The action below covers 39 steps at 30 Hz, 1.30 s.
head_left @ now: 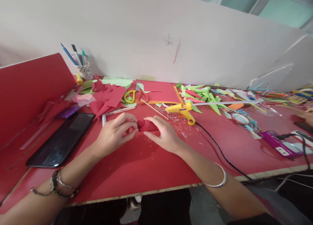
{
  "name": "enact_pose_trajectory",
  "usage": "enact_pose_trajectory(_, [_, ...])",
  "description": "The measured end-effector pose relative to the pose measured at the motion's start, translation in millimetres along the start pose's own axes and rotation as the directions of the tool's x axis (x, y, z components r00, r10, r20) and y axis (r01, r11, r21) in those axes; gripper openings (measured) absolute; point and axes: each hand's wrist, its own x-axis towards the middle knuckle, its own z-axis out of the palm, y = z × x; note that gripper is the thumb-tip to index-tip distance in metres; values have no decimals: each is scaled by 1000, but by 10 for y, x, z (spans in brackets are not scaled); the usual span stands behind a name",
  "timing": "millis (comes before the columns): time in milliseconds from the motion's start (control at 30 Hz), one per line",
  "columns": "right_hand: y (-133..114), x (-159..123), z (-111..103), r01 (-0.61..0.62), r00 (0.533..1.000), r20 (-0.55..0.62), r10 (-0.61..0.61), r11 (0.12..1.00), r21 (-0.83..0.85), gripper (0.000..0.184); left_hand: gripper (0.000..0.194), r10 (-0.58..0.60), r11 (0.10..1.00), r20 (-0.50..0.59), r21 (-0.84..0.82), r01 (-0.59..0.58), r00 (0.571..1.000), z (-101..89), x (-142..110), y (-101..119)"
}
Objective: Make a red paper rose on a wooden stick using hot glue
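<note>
A small piece of red paper, folded or rolled, is held just above the red table. My left hand pinches its left end between thumb and fingers. At the other end, my right hand grips it with the thumb below and the fingers above. The paper's exact shape is partly hidden by my fingers. Just beyond my right hand lies a yellow glue gun with a long clear stick in its back. Yellow-handled scissors rest behind my left hand, beside red paper pieces.
A black phone lies at left, near a pen cup. Green and red paper cones are heaped at the back. The glue gun's cord runs toward the front edge. A purple power strip and another person's hand are at right.
</note>
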Motion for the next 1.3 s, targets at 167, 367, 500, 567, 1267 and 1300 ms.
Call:
enact_pose_trajectory(167, [1,4,1,1,1000,8,-2,1000,13,31,5,6,1000,-4,-23,-6,1000,3,8,-3])
enact_pose_trajectory(367, [-14,6,-15,31,999,-27,-29,997,70,30,15,-23,990,-37,-139,17,999,-27,5,6])
enact_pose_trajectory(500, [-40,-15,-5,44,999,-22,-40,985,169,34,59,-153,923,-48,-364,125,987,8,-16,31])
enact_pose_trajectory(567, [-50,-27,13,44,999,-11,-43,975,216,38,71,-185,898,15,-404,175,983,36,-18,60])
enact_pose_trajectory(1267, [-32,-18,126,72,963,247,-110,985,159,28,29,-89,917,103,-379,122,991,99,40,221])
enact_pose_trajectory(1300, [-35,-16,131,89,959,256,-120,987,131,25,26,-93,914,103,-385,126,990,101,48,234])
